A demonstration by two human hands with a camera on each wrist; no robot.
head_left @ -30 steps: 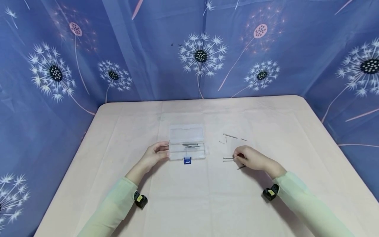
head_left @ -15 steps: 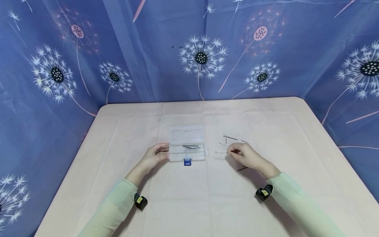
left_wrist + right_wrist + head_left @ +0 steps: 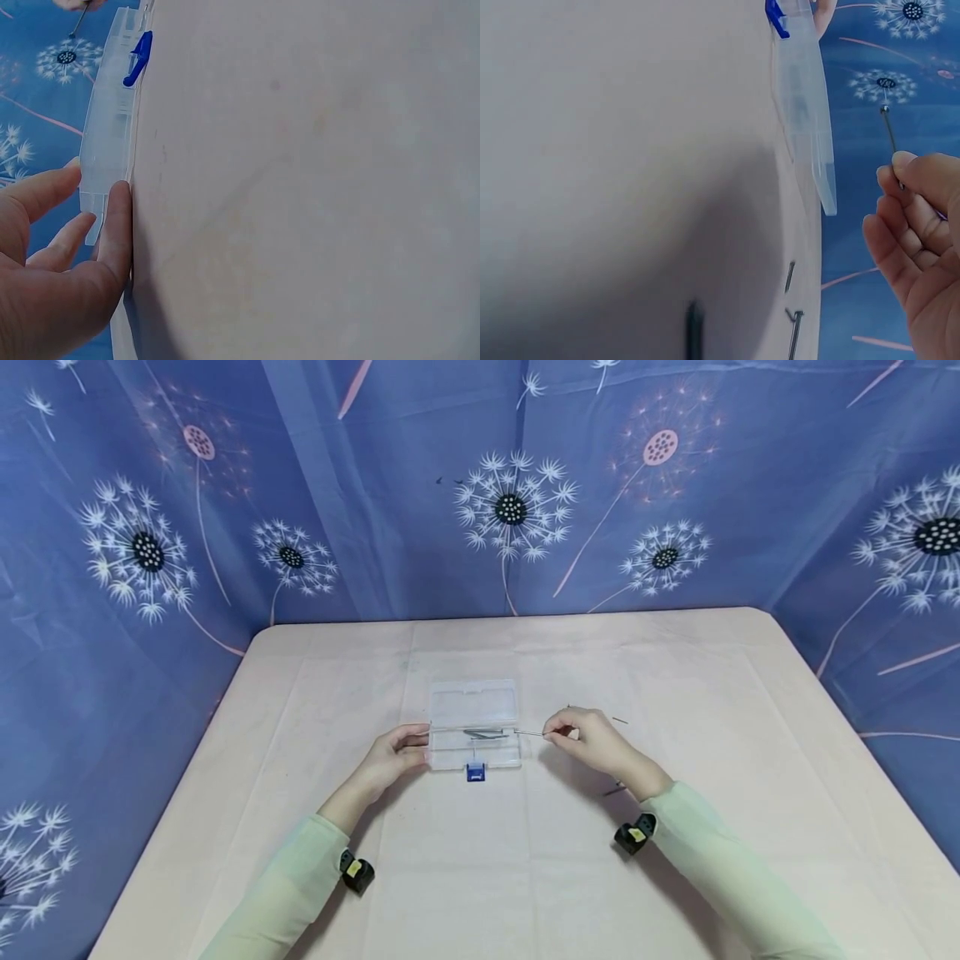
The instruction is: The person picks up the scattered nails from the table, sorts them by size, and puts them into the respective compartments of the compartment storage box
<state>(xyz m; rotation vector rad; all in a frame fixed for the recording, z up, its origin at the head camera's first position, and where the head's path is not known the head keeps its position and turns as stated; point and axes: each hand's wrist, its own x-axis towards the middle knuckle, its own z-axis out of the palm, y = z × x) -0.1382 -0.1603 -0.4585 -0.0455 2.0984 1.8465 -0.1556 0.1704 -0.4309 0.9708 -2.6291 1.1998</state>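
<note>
A clear plastic box (image 3: 452, 759) lies open on the table, its lid (image 3: 472, 704) folded back and a blue latch (image 3: 476, 772) at its front. Several grey nails (image 3: 483, 734) lie in its rear compartment. At the box's left end, my left hand (image 3: 389, 761) holds the edge between thumb and fingers. My right hand (image 3: 589, 739) pinches a nail (image 3: 889, 135) near one end, between thumb and index finger. The nail's head points left and reaches the box's right edge in the head view; the right wrist view shows it raised above the table.
Loose nails lie on the table right of the box: a short one (image 3: 620, 720) behind the right hand, another (image 3: 613, 790) under the right wrist, and one with a flat head (image 3: 796, 337) in the right wrist view. A blue dandelion-print curtain (image 3: 390, 527) surrounds the table (image 3: 450, 877).
My right hand has picked up a nail from the table and carried it left and slightly away from me to the box's right side. My left hand stays at the box.
</note>
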